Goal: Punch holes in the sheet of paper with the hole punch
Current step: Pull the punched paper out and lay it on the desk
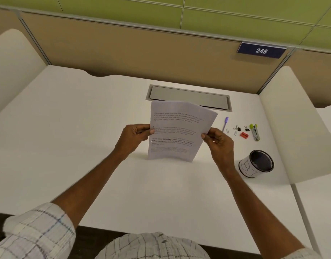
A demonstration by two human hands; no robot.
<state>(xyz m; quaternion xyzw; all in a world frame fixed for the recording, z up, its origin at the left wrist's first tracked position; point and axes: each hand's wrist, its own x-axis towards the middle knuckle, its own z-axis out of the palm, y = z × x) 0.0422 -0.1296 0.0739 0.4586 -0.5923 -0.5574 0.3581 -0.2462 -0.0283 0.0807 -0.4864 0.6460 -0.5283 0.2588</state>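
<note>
A printed sheet of paper [177, 128] is held up above the white desk [86, 128], slightly curved, its text facing me. My left hand [134, 136] pinches its left edge, and two small holes show on that edge near the thumb. My right hand [217, 141] pinches the right edge. A small metal tool with a green tip [255, 132], which may be the hole punch, lies on the desk to the right, apart from both hands.
To the right lie a purple pen [225, 123], paper clips [231, 131], binder clips [242, 128] and a small red item [244, 135]. A black mesh cup [256, 163] with a white label stands at the near right. A grey cable hatch [189, 97] sits behind the sheet. Partition walls flank the desk.
</note>
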